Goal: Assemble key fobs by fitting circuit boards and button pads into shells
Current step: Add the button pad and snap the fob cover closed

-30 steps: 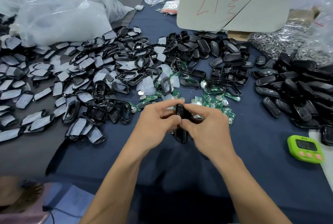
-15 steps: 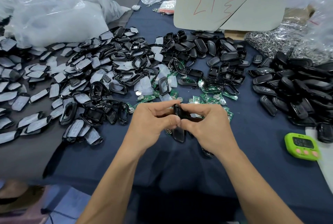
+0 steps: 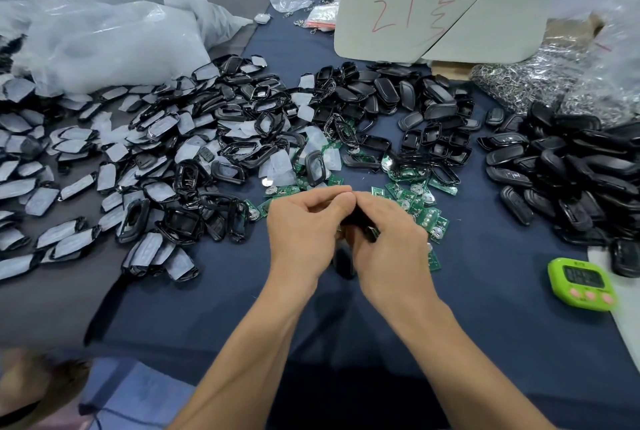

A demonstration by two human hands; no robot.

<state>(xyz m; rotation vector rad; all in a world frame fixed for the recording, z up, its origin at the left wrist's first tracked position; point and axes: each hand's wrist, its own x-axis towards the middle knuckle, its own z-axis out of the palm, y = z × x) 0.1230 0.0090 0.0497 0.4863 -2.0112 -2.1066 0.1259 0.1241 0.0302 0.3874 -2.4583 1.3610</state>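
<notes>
I see my left hand (image 3: 301,232) and right hand (image 3: 391,242) squeezed closer than before, fingertips now touching, both curled tight round the black shell (image 3: 369,231), shell mostly hidden between my thumbs, green boards (image 3: 426,213) just beyond, on the blue cloth (image 3: 485,291)

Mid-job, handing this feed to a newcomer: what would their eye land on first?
Dead centre, the left hand and right hand pinch one black fob shell between them. Just beyond lie scattered green circuit boards, with a wide spill of film-covered shell parts to the left and a heap of black fobs to the right. A bright green timer sits near the right edge.
</notes>
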